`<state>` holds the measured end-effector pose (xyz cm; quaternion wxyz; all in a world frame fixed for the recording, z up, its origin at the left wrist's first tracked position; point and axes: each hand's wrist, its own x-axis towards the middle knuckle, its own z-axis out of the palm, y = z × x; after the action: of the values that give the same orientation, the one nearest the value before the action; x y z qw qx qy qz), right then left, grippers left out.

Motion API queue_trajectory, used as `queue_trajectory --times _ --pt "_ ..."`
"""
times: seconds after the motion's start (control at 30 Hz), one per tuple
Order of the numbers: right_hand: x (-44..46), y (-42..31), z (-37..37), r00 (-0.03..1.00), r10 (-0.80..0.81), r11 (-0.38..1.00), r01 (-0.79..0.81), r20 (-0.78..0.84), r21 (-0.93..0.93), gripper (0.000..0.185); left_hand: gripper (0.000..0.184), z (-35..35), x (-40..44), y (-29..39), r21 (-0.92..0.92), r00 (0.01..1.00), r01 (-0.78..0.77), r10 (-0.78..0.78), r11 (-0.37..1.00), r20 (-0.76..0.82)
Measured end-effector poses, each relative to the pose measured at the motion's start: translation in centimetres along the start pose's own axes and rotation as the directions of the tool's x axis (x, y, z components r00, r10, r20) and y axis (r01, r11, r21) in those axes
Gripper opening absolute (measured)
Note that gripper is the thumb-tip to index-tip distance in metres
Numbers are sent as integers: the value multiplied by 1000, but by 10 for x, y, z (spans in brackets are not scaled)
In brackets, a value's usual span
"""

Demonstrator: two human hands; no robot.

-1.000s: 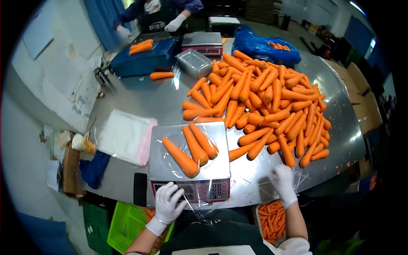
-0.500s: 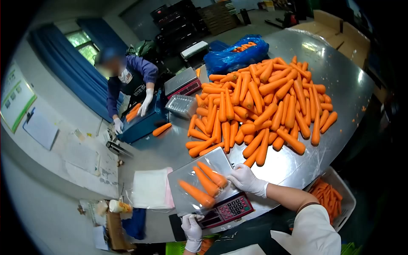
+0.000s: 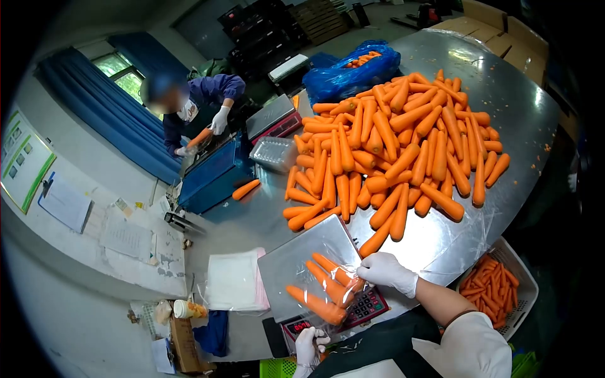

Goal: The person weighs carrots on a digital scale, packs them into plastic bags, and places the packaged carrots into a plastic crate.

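Three carrots (image 3: 324, 286) lie inside a clear plastic bag (image 3: 348, 263), over the steel pan of a digital scale (image 3: 287, 261) and partly in front of its red keypad. My right hand (image 3: 387, 272), in a white glove, is closed on the bag's right edge. Lower down, my left hand (image 3: 311, 346), gloved too, has its fingers pinched at the bag's near edge, below the scale's display. The thin film there is hard to see. Beyond the scale, a large heap of loose carrots (image 3: 403, 142) covers the steel table.
A stack of white bags (image 3: 236, 281) lies left of the scale. A blue bag of carrots (image 3: 353, 72), a second scale (image 3: 271, 116) and a clear tray (image 3: 274, 154) stand farther back. A co-worker (image 3: 201, 107) handles carrots beside a blue box (image 3: 217, 176). A carrot crate (image 3: 529, 286) is at right.
The bagged carrots have moved toward me across the scale, now overlapping its keypad. Both my hands have come nearer my body with the bag. The co-worker has lifted a carrot.
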<state>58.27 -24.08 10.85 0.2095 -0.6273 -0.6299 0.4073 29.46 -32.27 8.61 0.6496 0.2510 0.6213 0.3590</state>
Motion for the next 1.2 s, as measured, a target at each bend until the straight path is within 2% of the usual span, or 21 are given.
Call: queue_trajectory --times 0.2,0.27,0.43,0.5,0.53,0.57,0.63,0.67,0.73,0.77,0.8,0.83,0.87,0.9,0.93,0.97,1.0,1.03,1.07,1.13,1.2 --pt "-2 -4 1 997 80 995 -80 3 57 36 18 6 -6 -13 -28 998 54 -54 998 -21" --pt "0 0 2 997 75 996 -75 2 43 36 17 2 -5 -15 -26 988 150 -148 988 47" --pt "-5 -1 0 995 99 993 -96 -26 74 34 13 8 -10 -10 -121 992 122 -115 985 59" --pt "-9 -4 -5 980 184 971 -194 81 143 35 8 6 -8 -7 -229 973 160 -115 960 201" --pt "-10 0 -1 980 183 971 -193 80 141 35 4 8 -10 -2 -302 973 115 -45 946 228" --pt "-11 6 6 993 115 992 -114 -7 53 33 4 10 -12 5 -329 983 25 36 944 179" --pt "-20 2 9 987 -34 998 27 -154 -52 27 4 26 -21 39 -366 971 -168 218 915 101" --pt "-29 -7 8 951 -189 980 167 -244 -106 26 4 34 -26 58 -383 946 -269 316 884 64" --pt "-35 -16 22 839 -412 910 395 -356 -125 30 7 40 -37 89 -336 873 -347 432 876 226" --pt "-38 -18 36 909 -342 918 377 -238 124 37 9 49 -40 99 -127 878 -423 440 897 188" --pt "-38 -20 53 952 -290 882 304 -94 360 44 9 47 -49 111 85 867 -407 356 909 347" --pt "-33 -18 76 960 -205 727 18 191 687 51 9 60 -57 111 191 849 -457 362 869 384" --pt "-27 -21 92 856 -208 465 -338 473 818 58 8 72 -64 106 293 832 -503 363 813 420" --pt "-37 -41 88 808 -364 114 -456 464 883 64 9 76 -69 103 317 813 -462 252 828 524" --pt "-33 -53 87 848 -293 -43 -473 442 880 66 8 74 -66 93 416 738 -509 133 754 661" --pt "-27 -50 94 796 -414 -233 -561 442 794 66 8 81 -72 91 507 628 -707 108 494 770" --pt "-23 -48 100 745 -524 -398 -643 413 654 67 4 84 -73 74 392 410 -912 263 122 873" --pt "-24 -45 105 730 -522 -385 -663 440 643 67 5 83 -68 54 371 358 -929 259 -1 897" --pt "-27 -53 99 793 -477 -514 -602 380 611 65 7 81 -65 41 345 307 -930 250 -126 918" --pt "-21 -60 95 834 -423 -613 -552 355 565 64 9 74 -69 39 401 344 -904 301 -151 889" --pt "-14 -64 99 809 -478 -521 -575 342 631 58 11 67 -72 37 450 354 -867 369 -213 859"
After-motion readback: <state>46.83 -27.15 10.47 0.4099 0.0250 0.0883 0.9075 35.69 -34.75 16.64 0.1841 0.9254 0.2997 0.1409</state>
